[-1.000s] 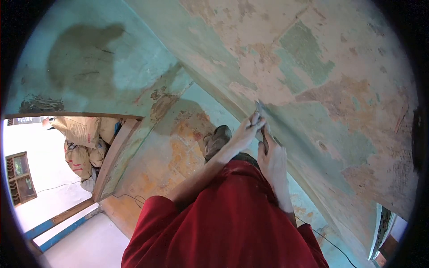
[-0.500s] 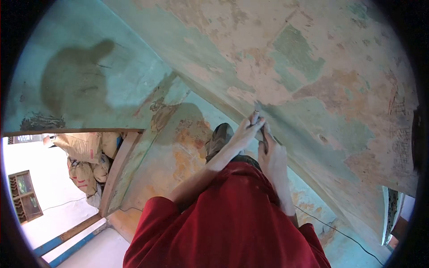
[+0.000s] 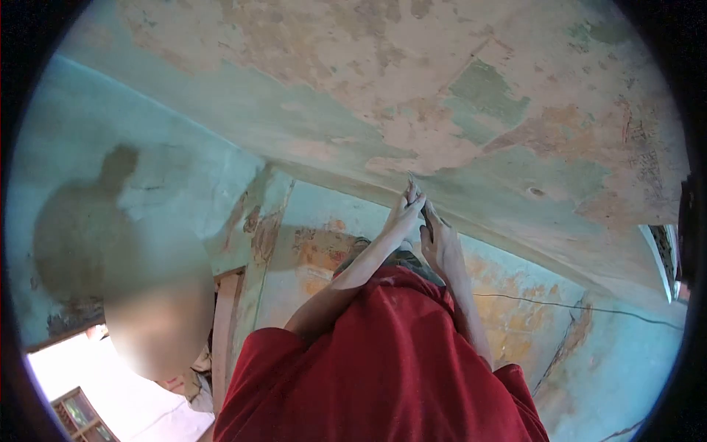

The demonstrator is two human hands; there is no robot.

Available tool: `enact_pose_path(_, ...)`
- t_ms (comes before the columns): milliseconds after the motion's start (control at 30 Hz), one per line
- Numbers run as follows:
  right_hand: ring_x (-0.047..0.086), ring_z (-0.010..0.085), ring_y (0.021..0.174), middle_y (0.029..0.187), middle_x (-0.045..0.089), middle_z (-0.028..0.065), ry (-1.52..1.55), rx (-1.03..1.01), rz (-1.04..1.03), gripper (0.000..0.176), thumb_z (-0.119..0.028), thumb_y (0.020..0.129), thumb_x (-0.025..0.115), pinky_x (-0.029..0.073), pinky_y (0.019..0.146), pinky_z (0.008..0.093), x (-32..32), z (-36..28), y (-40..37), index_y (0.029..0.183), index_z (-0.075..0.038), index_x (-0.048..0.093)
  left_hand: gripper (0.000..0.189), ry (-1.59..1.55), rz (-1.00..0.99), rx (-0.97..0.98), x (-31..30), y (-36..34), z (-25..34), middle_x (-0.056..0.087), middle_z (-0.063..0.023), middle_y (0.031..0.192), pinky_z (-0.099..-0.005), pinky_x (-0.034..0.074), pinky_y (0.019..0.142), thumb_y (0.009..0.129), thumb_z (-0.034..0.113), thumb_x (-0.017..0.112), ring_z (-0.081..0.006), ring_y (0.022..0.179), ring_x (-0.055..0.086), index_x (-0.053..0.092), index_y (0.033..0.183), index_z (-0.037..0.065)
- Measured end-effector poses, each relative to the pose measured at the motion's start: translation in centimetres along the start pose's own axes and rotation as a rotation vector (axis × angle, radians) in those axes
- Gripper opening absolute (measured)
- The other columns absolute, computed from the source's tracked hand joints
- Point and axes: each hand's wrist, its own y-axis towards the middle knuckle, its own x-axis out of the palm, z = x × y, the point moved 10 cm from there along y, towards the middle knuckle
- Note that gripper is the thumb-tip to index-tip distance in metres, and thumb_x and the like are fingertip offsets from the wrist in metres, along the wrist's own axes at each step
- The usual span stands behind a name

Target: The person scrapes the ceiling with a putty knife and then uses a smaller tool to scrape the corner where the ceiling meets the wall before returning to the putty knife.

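My left hand [image 3: 402,219] is closed, its fingers wrapped around a scraper [image 3: 411,177]. Only the scraper's thin, pale tip shows beyond the fingers, against the peeling wall [image 3: 456,151]. Close beside it, my right hand [image 3: 442,239] has its fingertips pressed up to the left hand and the tool. Most of the handle is hidden between the two hands. Pale dust coats both hands. Around the tip, pinkish bare plaster meets leftover green paint.
A turquoise side wall [image 3: 177,147] carries a dark shadow. Below it, a bright opening [image 3: 96,376] has a wooden frame [image 3: 227,317], and a blurred patch covers part of it. A dark cable [image 3: 545,302] runs along the stained surface at right.
The view has swung, so the opening and side wall sit lower at left. Both hands stay together on the scraper, its tip slightly further left in the picture. Stacked sacks are now mostly covered.
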Motion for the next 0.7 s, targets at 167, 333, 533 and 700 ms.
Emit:
enact_pose_path(167, 0.064, 0.0329, 0.081, 0.096, 0.064, 0.0182, 0.159, -0.151, 0.280, 0.051, -0.008, 0.090, 0.048, 0.048, 0.069, 0.0420, 1.7, 1.8, -2.6, 0.140, -0.003, 0.038, 0.064, 0.021, -0.098, -0.021, -1.4, -0.8, -0.2, 0.051, -0.0168, 0.135, -0.0320, 0.041, 0.098, 0.096, 0.040, 0.052, -0.0229, 0.124, 0.048, 0.035, 0.141, -0.003)
enact_pose_path(333, 0.048, 0.0111, 0.065, 0.080, 0.053, 0.0030, 0.664, 0.308, 0.254, 0.045, -0.019, 0.095, 0.048, 0.043, 0.059, 0.0275, 9.6, 11.2, -3.5, 0.137, -0.005, 0.042, 0.067, -0.129, -0.256, -0.058, -0.8, 2.9, -6.7, 0.051, -0.0170, 0.134, -0.0309, 0.045, 0.094, 0.096, 0.043, 0.052, -0.0217, 0.125, 0.049, 0.036, 0.139, -0.005)
enact_pose_path(533, 0.049, 0.0101, 0.059, 0.077, 0.055, 0.0020, 0.855, 0.216, 0.366, 0.040, -0.034, 0.099, 0.045, 0.040, 0.053, 0.0244, 9.6, 7.1, -2.5, 0.124, -0.004, 0.052, 0.062, 0.187, -0.106, -0.083, -2.8, 1.7, -3.5, 0.067, -0.0108, 0.101, -0.0306, 0.046, 0.061, 0.093, 0.052, 0.052, -0.0136, 0.069, 0.053, 0.058, 0.114, -0.006)
enact_pose_path(700, 0.045, 0.0097, 0.045, 0.059, 0.050, 0.0009, 1.119, 0.216, 0.346, 0.044, -0.047, 0.100, 0.041, 0.037, 0.043, 0.0244, 14.3, 8.9, 1.9, 0.092, -0.007, 0.057, 0.052, 0.151, -0.189, 0.249, -2.2, 5.3, -2.0, 0.068, -0.0073, 0.070, -0.0307, 0.047, 0.053, 0.093, 0.046, 0.055, -0.0129, 0.055, 0.055, 0.069, 0.076, -0.001)
